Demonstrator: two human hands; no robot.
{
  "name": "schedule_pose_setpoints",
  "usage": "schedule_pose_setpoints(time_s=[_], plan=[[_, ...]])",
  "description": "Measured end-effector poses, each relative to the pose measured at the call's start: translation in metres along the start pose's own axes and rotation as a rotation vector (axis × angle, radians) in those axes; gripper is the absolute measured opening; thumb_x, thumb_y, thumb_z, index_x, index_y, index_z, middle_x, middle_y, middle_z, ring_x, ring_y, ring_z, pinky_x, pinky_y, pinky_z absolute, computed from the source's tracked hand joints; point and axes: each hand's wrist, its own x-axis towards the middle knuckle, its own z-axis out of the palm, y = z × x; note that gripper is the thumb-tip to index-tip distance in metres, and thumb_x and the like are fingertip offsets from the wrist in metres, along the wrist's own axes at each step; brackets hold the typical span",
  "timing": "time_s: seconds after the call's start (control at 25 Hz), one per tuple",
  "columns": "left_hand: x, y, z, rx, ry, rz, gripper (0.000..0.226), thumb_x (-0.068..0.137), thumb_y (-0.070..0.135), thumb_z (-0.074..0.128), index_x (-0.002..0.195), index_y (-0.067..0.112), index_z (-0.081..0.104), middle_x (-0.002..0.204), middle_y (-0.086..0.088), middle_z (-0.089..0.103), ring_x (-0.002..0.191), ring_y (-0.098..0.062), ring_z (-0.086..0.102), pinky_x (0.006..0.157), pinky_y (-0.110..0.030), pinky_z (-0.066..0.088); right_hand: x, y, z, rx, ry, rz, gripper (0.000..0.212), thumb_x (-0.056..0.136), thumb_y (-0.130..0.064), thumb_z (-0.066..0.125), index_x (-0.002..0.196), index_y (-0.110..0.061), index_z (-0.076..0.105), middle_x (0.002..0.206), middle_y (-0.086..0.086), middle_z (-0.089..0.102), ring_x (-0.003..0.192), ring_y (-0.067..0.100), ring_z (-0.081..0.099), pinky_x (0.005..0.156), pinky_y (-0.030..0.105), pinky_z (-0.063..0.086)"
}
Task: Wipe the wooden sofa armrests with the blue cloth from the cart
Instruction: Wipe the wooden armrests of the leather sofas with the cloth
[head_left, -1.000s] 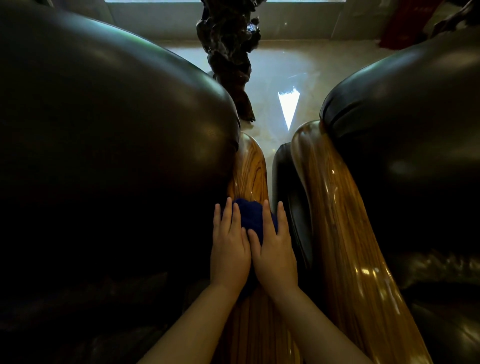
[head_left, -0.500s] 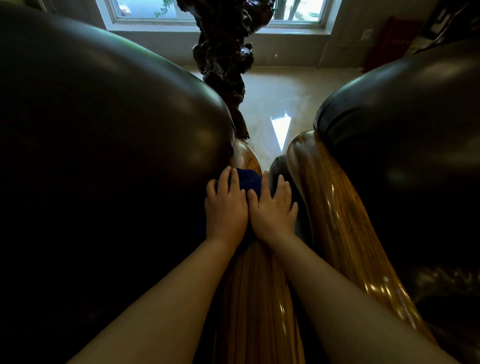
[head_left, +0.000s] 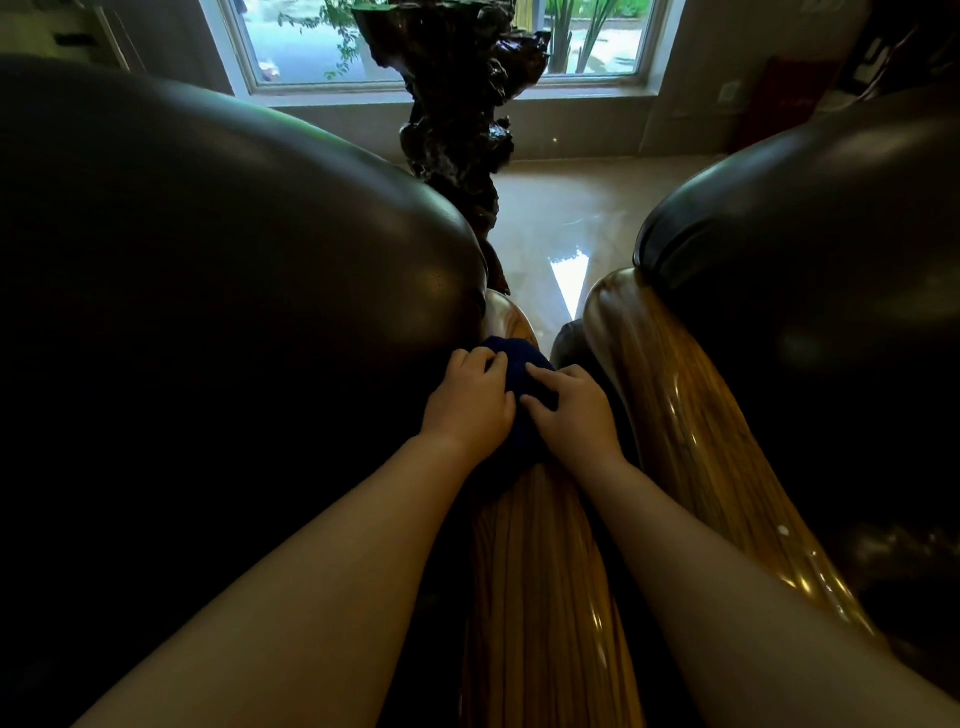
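A dark blue cloth (head_left: 517, 364) lies bunched near the far end of a glossy striped wooden armrest (head_left: 540, 561) that runs down the middle of the view. My left hand (head_left: 467, 402) and my right hand (head_left: 571, 410) sit side by side on the cloth, fingers curled into it. Most of the cloth is hidden under my hands. A second wooden armrest (head_left: 691, 441) runs along the right, a narrow gap away.
A bulging dark leather sofa cushion (head_left: 223, 291) rises at left, touching the middle armrest, and another leather cushion (head_left: 810, 249) at right. A dark carved wooden stand (head_left: 457, 124) stands on the shiny tile floor (head_left: 566, 234) beyond, below a window (head_left: 436, 47).
Both hands have slid the cloth away from me along the middle armrest toward its far end. My fingers have curled from flat to gripping, and the view has tilted up to show the window.
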Motion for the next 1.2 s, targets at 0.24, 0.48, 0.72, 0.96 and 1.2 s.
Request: schedule_pose_setpoints(time_s=[0.24,0.48,0.72,0.96,1.2], plan=[[-0.006,0.008,-0.018,-0.011,0.010,-0.012,0.029,0.085,0.019,0.056,0.113,0.013,0.061,0.117,-0.008,0.057,0.110,-0.026,0.050,0.085,-0.039,0.048,-0.008,-0.008,-0.015,-0.080,-0.015,0.015,0.028,0.082,-0.014,0.064,0.110,-0.013,0.064,0.110,0.011,0.061,0.101,0.025,0.057,0.085,0.031,0.045],[-0.036,0.005,-0.040,-0.227,-0.245,-0.125,0.016,0.081,0.017,0.063,0.096,0.013,0.068,0.100,-0.008,0.067,0.091,-0.018,0.062,0.080,-0.032,0.053,-0.029,-0.029,-0.044,-0.156,-0.260,-0.040,0.022,0.078,-0.006,0.061,0.097,-0.015,0.064,0.106,0.008,0.061,0.098,0.022,0.058,0.081,0.030,0.048],[-0.071,0.031,-0.116,-0.384,-0.024,-0.156,0.023,0.081,0.021,0.063,0.103,0.017,0.067,0.104,-0.004,0.068,0.093,-0.016,0.062,0.081,-0.031,0.050,-0.044,-0.097,-0.110,-0.106,-0.149,-0.154,0.017,0.075,-0.008,0.063,0.091,-0.015,0.063,0.097,0.007,0.060,0.085,0.019,0.055,0.072,0.028,0.045],[-0.098,0.066,-0.205,-0.376,0.069,-0.048,0.019,0.081,0.022,0.062,0.099,0.020,0.068,0.096,-0.003,0.070,0.084,-0.013,0.061,0.078,-0.032,0.051,-0.069,-0.169,-0.185,-0.105,-0.062,-0.238,0.013,0.075,-0.008,0.065,0.088,-0.012,0.063,0.090,0.008,0.061,0.077,0.016,0.054,0.068,0.025,0.043],[-0.127,0.112,-0.287,-0.384,0.138,0.048,0.019,0.080,0.021,0.062,0.098,0.018,0.069,0.097,-0.005,0.070,0.085,-0.015,0.063,0.080,-0.035,0.052,-0.097,-0.231,-0.264,-0.168,-0.003,-0.283,0.012,0.074,-0.008,0.066,0.086,-0.011,0.063,0.086,0.006,0.058,0.078,0.018,0.054,0.069,0.027,0.044]])
